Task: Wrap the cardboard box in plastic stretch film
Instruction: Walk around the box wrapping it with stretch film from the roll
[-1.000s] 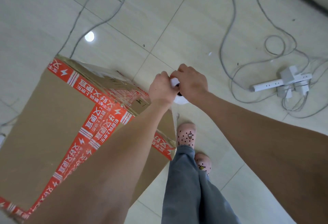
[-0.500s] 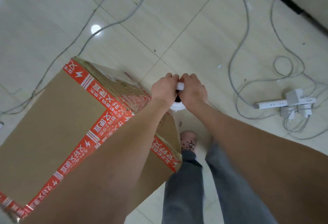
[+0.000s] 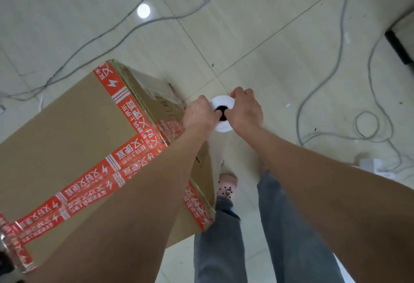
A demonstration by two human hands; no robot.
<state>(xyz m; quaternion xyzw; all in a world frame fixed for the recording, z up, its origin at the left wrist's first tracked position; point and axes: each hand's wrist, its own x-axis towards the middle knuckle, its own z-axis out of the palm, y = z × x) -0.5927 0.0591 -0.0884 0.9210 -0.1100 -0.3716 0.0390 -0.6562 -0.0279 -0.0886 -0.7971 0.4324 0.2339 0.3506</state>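
The cardboard box [image 3: 67, 134], sealed with red printed tape [image 3: 125, 105], stands on the tiled floor [image 3: 257, 36]. Just to the right of the box's upper edge, 2 hands hold the white stretch film roll [image 3: 223, 101] upright. The left hand [image 3: 200, 114] wraps round the side nearest the box, and the right hand [image 3: 245, 110] wraps round the side away from it. Both have their fingers curled tight, with a digit of each dipping into the roll's dark core. A glossy sheen covers the box's far side. Grey cables [image 3: 336, 76] trail beyond the box and to its right.
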